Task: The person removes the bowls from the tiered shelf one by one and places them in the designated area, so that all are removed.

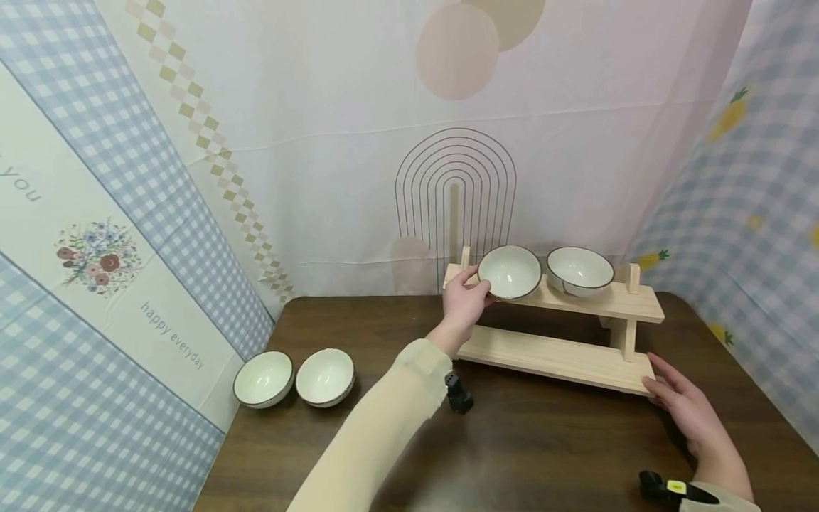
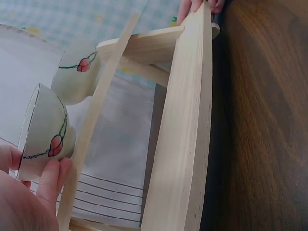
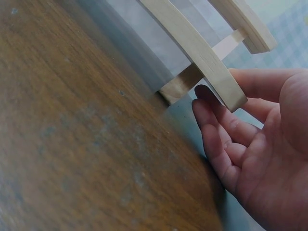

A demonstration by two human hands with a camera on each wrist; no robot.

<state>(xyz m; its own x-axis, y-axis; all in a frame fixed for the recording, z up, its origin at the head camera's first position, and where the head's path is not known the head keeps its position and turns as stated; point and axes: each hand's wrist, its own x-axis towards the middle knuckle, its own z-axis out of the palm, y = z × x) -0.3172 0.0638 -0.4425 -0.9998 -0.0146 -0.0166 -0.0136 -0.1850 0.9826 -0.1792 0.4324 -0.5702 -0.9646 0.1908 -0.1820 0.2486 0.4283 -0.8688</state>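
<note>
A two-tier wooden rack [image 1: 550,353] stands at the right of the table, with two white bowls on its upper board. My left hand [image 1: 462,304] holds the left bowl [image 1: 510,272] by its side, thumb near the rim and fingers beneath. In the left wrist view this bowl [image 2: 47,132] shows a red bud and a green vine outside. The right bowl [image 1: 580,270] sits beside it, untouched. At the rack's right end, my right hand [image 1: 687,409] grips the lower board; in the right wrist view the fingers curl under the board's end [image 3: 233,98].
Two more bowls, one farther left [image 1: 264,380] and one beside it [image 1: 325,377], stand on the brown table [image 1: 512,455] at the left. Patterned cloth [image 1: 333,178] hangs behind the table and along both sides. Short upright posts [image 1: 633,278] rise at the upper board's ends.
</note>
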